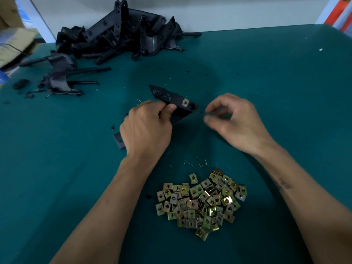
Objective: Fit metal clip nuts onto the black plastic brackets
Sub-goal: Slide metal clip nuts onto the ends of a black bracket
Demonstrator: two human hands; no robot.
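The loose pile of clip nuts [202,203] lies nearest the camera, on the green bench [285,92], between the two forearms. Left of it and further up, the left hand [146,128] is seen with its fingers and thumb curled round the lower end of a black bracket [172,100], which is held tilted above the bench. One fitted clip nut [185,102] is already seated on this bracket, close to its right edge. A small black piece [119,141] lies on the bench just beside the left wrist.

To the right, the right hand [233,119] is near the bracket but apart from it. Its fingers are loosely curled; whether something small is pinched between thumb and forefinger cannot be told, because this part is blurred.

At the far left, a heap of brackets [118,35] waits at the back edge of the bench.

Several risks are judged from here. The fitted nut may be only half pushed on, so it could slide off when the bracket is turned. The bracket is gripped at one end only, so it could twist under pressing. A sleeve or forearm could scatter the pile.
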